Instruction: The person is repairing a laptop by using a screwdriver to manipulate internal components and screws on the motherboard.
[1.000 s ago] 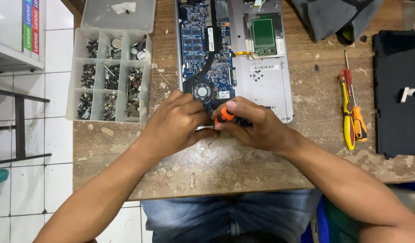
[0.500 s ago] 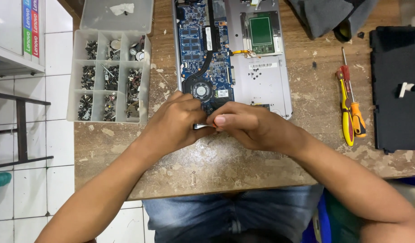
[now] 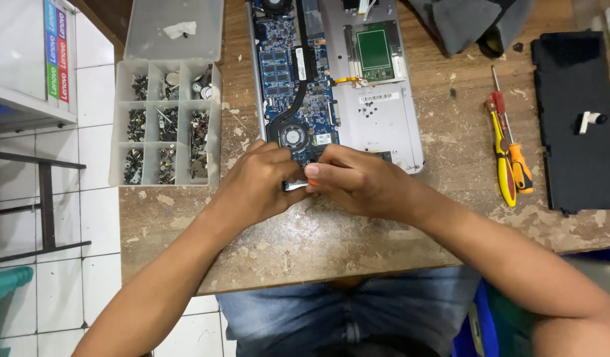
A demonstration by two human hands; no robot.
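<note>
Both hands meet at the laptop's (image 3: pixel 384 125) near edge, mid-bench: right hand (image 3: pixel 358 182) clenched on an orange-handled screwdriver (image 3: pixel 311 183), left hand (image 3: pixel 262 182) pinching its metal tip, shaft lying crosswise between them.

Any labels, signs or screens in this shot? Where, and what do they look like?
Stack of four small coloured labels: upper left, on the white shelf unit; blue, red, green, purple.
White rectangular sticker: on the open silver laptop's inner casing.
Small white stickers on the blue circuit board.
No screens in view.
</note>
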